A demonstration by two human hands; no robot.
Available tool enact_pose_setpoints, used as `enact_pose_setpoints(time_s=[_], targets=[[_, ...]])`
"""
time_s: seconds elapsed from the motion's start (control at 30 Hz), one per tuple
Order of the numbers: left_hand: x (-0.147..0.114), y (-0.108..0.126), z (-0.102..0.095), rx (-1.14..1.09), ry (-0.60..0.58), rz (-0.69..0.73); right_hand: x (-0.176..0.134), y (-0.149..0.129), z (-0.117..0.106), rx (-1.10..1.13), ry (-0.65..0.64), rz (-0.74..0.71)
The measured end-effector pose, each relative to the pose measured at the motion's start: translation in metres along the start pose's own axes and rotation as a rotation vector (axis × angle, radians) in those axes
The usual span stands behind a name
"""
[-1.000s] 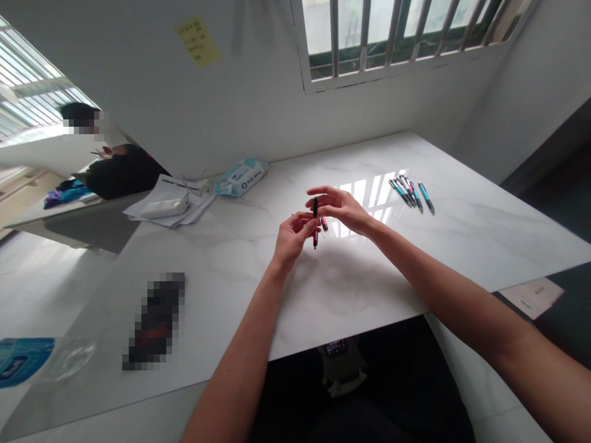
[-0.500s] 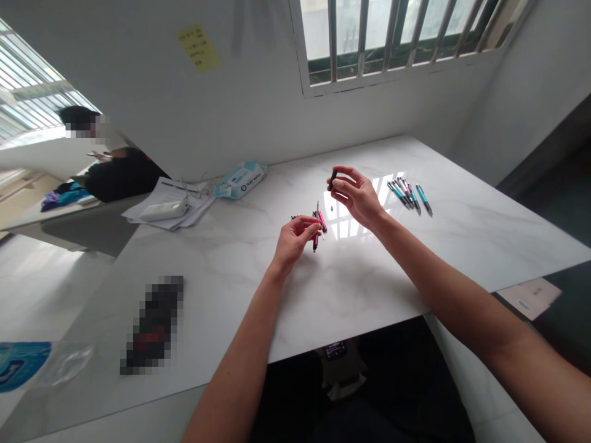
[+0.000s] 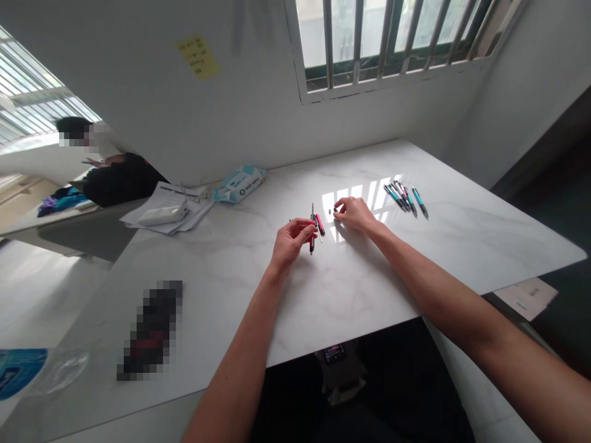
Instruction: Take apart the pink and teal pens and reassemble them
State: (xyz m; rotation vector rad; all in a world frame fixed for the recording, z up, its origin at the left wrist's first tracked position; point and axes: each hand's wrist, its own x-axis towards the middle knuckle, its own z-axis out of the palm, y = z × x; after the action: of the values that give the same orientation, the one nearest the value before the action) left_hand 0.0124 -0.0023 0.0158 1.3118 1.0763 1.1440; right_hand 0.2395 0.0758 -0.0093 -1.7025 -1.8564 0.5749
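Note:
My left hand (image 3: 290,243) is closed, its thumb and fingers pinching a red-and-black pen (image 3: 312,245) that points down over the table. Right beside those fingers lie a pink-red pen barrel (image 3: 320,224) and a thin, pointed pen part (image 3: 313,211). My right hand (image 3: 356,215) rests low at the tabletop, fingertips closed on a short black pen grip (image 3: 336,211), mostly covered by the fingers. Just left of it a tiny dark pen tip (image 3: 329,211) lies on the table.
Several teal and dark pens (image 3: 406,198) lie at the right on the marble-patterned table (image 3: 351,289). At the back left are a wipes pack (image 3: 241,183) and papers (image 3: 168,212). A blurred dark object (image 3: 152,332) lies front left. Another person (image 3: 117,175) sits beyond.
My right hand has come down from above the table to its surface, with the black pen grip in its fingers. The left hand stays nearly in place with the pen.

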Motion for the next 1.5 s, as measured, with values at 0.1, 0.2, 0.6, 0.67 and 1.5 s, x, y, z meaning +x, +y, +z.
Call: enact_pose_setpoints(time_s=[0.1,0.2,0.6,0.67,1.5], targets=[[0.000,0.000,0.000,-0.004,0.001,0.001,0.001,0.001,0.000,-0.031,-0.029,-0.013],[0.000,0.001,0.000,0.001,0.003,0.004,0.001,0.005,-0.004,-0.046,-0.073,-0.092],[0.000,0.001,0.000,0.000,0.013,0.010,0.001,0.014,-0.017,0.044,-0.197,-0.213],[0.000,0.001,0.000,-0.004,0.014,0.010,0.001,0.014,-0.016,0.053,-0.187,-0.204],[-0.001,0.002,0.001,-0.020,0.046,0.043,-0.022,-0.039,-0.016,0.703,-0.228,-0.397]])
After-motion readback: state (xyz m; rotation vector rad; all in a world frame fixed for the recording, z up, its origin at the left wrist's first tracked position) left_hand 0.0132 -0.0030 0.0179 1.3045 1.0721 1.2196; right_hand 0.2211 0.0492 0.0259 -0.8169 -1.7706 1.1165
